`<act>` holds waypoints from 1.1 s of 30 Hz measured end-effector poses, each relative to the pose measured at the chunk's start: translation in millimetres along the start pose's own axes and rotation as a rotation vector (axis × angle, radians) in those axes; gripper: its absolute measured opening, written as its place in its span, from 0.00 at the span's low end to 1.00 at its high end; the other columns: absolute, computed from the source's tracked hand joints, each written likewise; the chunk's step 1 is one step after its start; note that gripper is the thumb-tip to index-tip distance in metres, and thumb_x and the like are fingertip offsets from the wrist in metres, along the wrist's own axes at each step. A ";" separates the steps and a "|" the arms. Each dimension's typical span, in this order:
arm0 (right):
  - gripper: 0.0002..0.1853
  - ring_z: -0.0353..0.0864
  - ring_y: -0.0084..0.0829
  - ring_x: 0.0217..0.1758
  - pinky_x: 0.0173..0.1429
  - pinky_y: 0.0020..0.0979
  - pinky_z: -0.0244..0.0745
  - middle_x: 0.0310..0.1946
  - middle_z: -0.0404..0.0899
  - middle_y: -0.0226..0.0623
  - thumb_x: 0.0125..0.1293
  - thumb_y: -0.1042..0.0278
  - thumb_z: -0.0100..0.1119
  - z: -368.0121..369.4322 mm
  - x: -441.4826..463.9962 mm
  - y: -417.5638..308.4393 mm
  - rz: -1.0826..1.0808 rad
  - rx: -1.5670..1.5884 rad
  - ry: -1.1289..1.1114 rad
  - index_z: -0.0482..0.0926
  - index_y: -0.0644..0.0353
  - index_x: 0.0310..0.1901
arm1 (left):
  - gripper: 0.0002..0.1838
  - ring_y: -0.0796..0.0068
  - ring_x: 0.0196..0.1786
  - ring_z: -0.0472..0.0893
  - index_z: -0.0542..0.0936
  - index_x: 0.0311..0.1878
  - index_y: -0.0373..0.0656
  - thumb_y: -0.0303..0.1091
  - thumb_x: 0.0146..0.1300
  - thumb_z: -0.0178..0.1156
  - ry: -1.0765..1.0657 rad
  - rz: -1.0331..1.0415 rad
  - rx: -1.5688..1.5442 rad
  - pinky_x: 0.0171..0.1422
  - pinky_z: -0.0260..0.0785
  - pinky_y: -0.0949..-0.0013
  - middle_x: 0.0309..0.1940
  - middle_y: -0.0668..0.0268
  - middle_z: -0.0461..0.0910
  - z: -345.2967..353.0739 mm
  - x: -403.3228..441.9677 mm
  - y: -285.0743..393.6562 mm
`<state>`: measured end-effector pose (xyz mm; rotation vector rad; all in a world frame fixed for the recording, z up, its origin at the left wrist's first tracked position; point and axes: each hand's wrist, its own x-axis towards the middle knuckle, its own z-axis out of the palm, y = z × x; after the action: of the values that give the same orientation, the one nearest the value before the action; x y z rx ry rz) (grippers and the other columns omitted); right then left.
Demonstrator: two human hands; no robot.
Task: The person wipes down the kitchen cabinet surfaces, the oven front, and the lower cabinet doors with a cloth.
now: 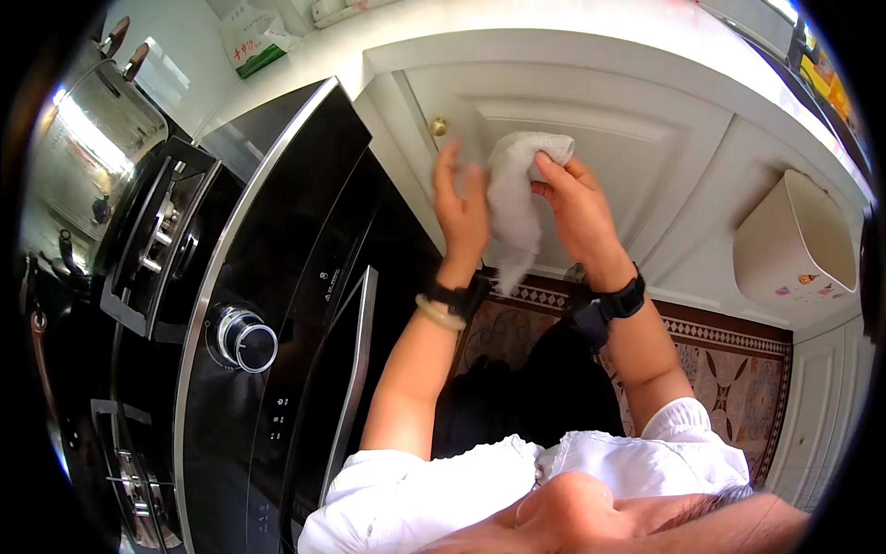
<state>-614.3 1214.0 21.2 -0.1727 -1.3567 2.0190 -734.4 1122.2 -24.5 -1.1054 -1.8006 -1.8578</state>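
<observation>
A white cloth hangs in front of the cabinet door, its lower end blurred. My right hand pinches its top corner between thumb and fingers. Just left of the cloth is my left hand, fingers apart and slightly smeared by motion, with nothing seen in it. Whether the left hand touches the cloth's edge I cannot tell. Both wrists wear black bands, and a pale bangle circles the left one.
To the left stands a black stove with a round knob and a metal pot. A white cabinet door with a brass knob lies ahead. A beige bin hangs at right. A green-white packet sits on the counter.
</observation>
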 end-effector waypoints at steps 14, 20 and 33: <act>0.15 0.80 0.24 0.52 0.56 0.28 0.74 0.48 0.82 0.31 0.76 0.59 0.53 -65.2 4.3 -22.2 0.091 0.122 0.008 0.77 0.60 0.55 | 0.20 0.78 0.50 0.79 0.79 0.57 0.34 0.32 0.64 0.68 -0.858 -0.688 -0.445 0.59 0.71 0.70 0.48 0.65 0.83 -56.3 -12.5 -12.6; 0.15 0.81 0.25 0.46 0.50 0.27 0.77 0.45 0.83 0.32 0.75 0.61 0.54 -81.8 3.0 -24.6 0.070 0.155 0.138 0.77 0.63 0.54 | 0.24 0.73 0.50 0.82 0.79 0.57 0.30 0.32 0.59 0.71 -0.668 -0.764 -0.600 0.58 0.73 0.70 0.48 0.60 0.84 -66.9 -33.1 -19.3; 0.17 0.77 0.19 0.46 0.53 0.26 0.71 0.45 0.83 0.28 0.74 0.61 0.57 -12.3 -7.3 -1.6 0.124 -0.002 -0.032 0.80 0.61 0.57 | 0.27 0.40 0.76 0.50 0.67 0.64 0.27 0.40 0.72 0.55 -0.031 0.230 0.333 0.78 0.44 0.46 0.65 0.41 0.65 18.1 70.2 7.8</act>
<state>-602.3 1219.3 15.2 -0.2317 -1.3979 2.1311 -768.9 1157.6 29.2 -1.1603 -1.8271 -1.3596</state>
